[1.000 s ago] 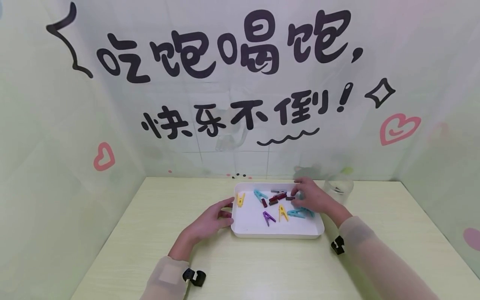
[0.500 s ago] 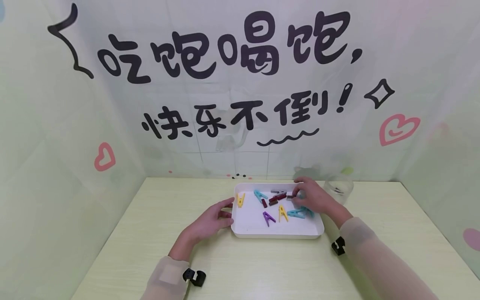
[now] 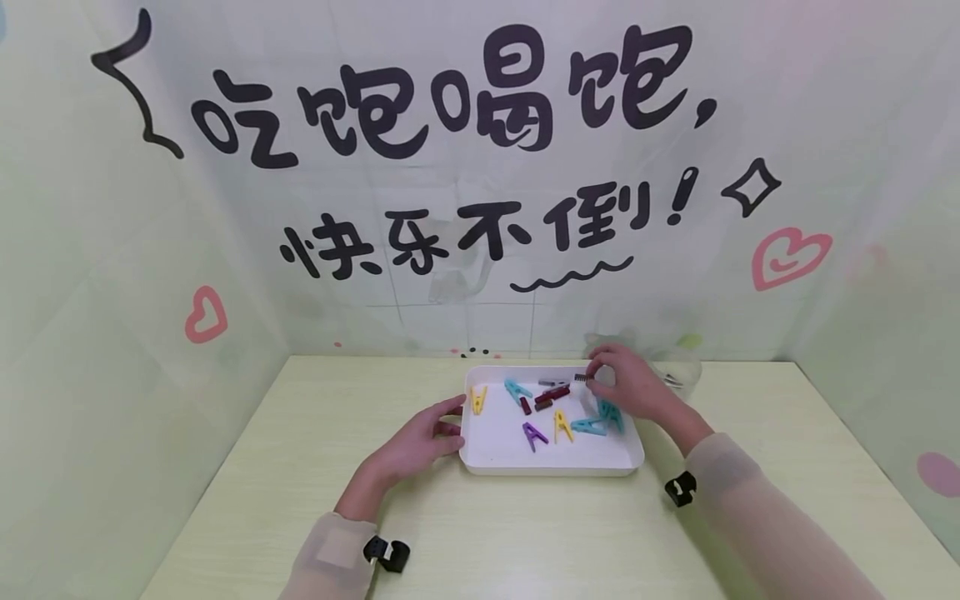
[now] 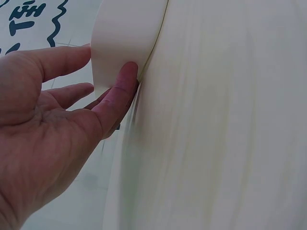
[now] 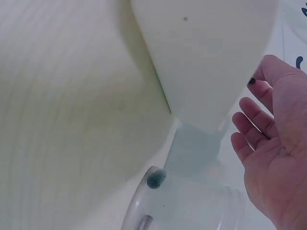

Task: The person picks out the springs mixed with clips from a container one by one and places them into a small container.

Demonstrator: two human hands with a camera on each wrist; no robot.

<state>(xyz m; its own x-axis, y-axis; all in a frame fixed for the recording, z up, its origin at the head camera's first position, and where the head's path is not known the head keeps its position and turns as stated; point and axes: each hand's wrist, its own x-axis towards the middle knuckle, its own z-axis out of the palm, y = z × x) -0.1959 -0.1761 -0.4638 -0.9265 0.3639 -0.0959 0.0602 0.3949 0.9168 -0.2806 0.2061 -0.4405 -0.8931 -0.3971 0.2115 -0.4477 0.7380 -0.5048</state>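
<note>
My right hand (image 3: 626, 385) is over the back right of the white tray (image 3: 491, 450). Thumb and forefinger pinch a small dark ridged cylinder (image 3: 581, 377), whose dark tip shows in the right wrist view; its exact kind is unclear. My left hand (image 3: 420, 437) rests with its fingers and thumb against the tray's left outer wall, also seen close up in the left wrist view. Inside the tray lie yellow clothespins (image 3: 563, 427), a purple clothespin (image 3: 535, 437), several blue clothespins (image 3: 588, 427), a grey clothespin-like piece (image 3: 553, 383) and several small dark red cylinders (image 3: 552, 394).
A clear jar (image 5: 192, 206) stands behind the right hand, just right of the tray, with small cylinders inside. The pale wooden table (image 3: 525, 533) meets a printed backdrop (image 3: 420, 325) directly behind the tray. Side walls enclose both ends.
My right hand has risen slightly toward the tray's back edge with the ridged cylinder between its fingertips. More of the blue clothespin beneath it shows. My left hand stays at the tray wall.
</note>
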